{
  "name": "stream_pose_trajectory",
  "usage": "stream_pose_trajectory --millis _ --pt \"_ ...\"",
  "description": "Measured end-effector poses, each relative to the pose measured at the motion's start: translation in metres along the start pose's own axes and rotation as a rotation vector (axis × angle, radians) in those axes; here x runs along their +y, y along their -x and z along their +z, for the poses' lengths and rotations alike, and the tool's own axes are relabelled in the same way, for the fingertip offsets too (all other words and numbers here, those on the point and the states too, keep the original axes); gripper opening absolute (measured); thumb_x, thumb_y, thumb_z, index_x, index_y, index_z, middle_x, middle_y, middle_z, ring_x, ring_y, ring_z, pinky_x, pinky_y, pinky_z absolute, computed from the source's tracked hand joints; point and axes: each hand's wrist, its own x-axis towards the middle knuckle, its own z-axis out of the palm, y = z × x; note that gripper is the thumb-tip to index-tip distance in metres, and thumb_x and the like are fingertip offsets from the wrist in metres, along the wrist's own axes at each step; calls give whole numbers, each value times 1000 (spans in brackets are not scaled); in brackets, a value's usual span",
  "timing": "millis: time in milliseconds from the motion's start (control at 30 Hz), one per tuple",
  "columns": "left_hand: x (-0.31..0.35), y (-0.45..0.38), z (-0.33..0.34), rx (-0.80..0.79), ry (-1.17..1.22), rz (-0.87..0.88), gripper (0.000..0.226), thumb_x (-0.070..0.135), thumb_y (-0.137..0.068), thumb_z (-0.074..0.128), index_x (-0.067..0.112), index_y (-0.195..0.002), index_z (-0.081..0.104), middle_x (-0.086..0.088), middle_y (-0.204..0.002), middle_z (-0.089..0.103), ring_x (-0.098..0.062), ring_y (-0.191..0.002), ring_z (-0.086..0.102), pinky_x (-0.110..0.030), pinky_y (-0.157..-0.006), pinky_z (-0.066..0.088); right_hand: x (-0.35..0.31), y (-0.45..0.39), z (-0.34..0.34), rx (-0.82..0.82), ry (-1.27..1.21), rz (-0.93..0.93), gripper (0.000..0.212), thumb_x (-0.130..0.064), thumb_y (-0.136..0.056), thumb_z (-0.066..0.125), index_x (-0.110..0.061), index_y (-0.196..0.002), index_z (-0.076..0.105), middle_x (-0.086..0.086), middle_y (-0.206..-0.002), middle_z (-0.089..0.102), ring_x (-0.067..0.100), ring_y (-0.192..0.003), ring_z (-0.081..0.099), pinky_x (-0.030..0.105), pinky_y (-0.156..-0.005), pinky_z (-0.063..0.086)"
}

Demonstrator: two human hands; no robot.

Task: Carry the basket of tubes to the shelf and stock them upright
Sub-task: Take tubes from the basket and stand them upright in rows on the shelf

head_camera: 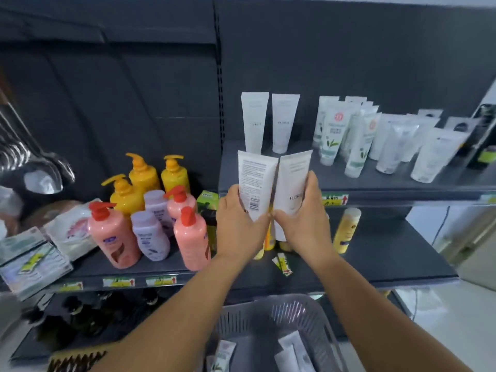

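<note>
While each hand grips a tube, left hand [239, 224] on one [256, 183], right hand [300, 224] on the other [292, 181], at the shelf [402, 189] edge, set both caps-down before the standing pair [269, 122]; turn the left label forward.

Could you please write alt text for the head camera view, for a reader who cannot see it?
A person's left hand and right hand each hold a white tube and a second white tube upright before the upper shelf, where two matching tubes already stand. Below sits a grey basket holding more tubes.
</note>
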Motion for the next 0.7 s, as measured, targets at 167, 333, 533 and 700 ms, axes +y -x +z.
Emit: stream_pose_trajectory --millis 167,333,533,700 --pt "31 -69 4 26 67 47 56 34 -62 79 29 -108 48 8 -108 59 -14 -104 56 -34 -86 52 -20 -70 -5 92 0 -56 92 -25 -68 78 -22 -143 26 -1 -136 42 19 -122 47 47 -93 49" --pt "39 -128 26 53 106 17 61 25 -62 86 34 -101 40 9 -109 52 -10 -101 54 -24 -82 46 -19 -138 6 121 25 -62 87 -22 -66 79 -19 -137 30 -1 -129 44 17 -114 47 38 -86 47" --pt "13 -168 68 76 29 -89 65 18 -62 85 26 -107 39 6 -111 47 -18 -109 51 -34 -89 48 16 -187 32 85 101 24 86 -21 -68 81 -18 -136 29 2 -132 38 24 -114 48 37 -83 46" --pt "1 -187 87 93 21 -135 73 19 -62 85 21 -117 38 4 -117 46 -20 -109 49 -40 -91 48 28 -219 44 81 119 26 83 -21 -69 82 -16 -133 29 3 -134 35 26 -113 48 38 -84 45"
